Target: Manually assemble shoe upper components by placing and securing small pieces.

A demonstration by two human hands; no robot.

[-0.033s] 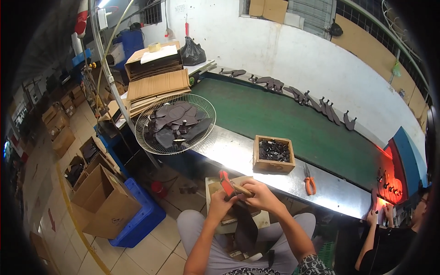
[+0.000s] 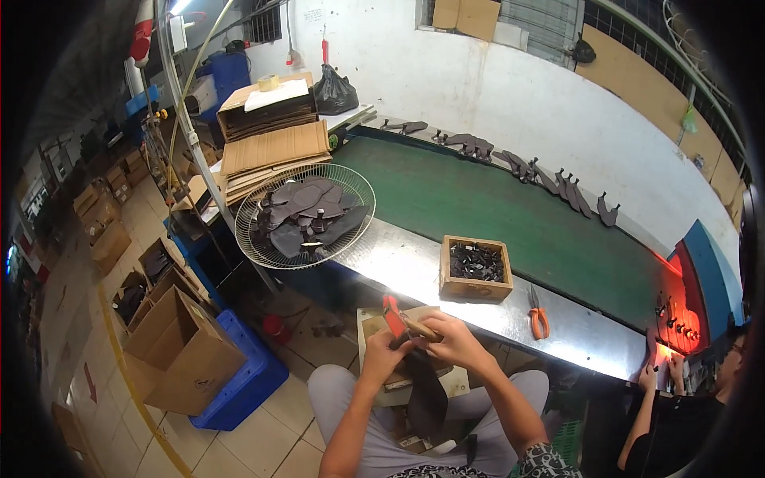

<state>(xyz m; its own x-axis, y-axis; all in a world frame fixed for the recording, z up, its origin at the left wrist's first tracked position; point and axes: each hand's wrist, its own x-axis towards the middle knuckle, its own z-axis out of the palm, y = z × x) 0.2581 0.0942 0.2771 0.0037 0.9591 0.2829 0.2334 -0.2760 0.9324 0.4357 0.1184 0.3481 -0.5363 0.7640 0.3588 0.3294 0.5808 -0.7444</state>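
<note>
My right hand (image 2: 453, 338) is closed round the wooden handle of a hammer (image 2: 393, 317) with a red head. Close beside it, my left hand (image 2: 384, 356) is closed on a dark grey, flat, sole-shaped piece (image 2: 428, 402), which hangs down between my knees. The fingers of both hands nearly meet, and part of the piece's upper end is hidden by them. Below the hands is a pale work block (image 2: 458, 382) on a stand. Ahead stands a wooden box (image 2: 476, 291) of small black parts, with orange-handled pliers (image 2: 539, 321) to its right.
A wire basket (image 2: 368, 211) heaped with dark pieces stands left of the green conveyor belt (image 2: 414, 191). More pieces line the belt's far edge. An open carton (image 2: 183, 354) rests on a blue bin (image 2: 251, 378) at left. Another person's hands (image 2: 649, 378) work by a red-lit machine (image 2: 689, 295).
</note>
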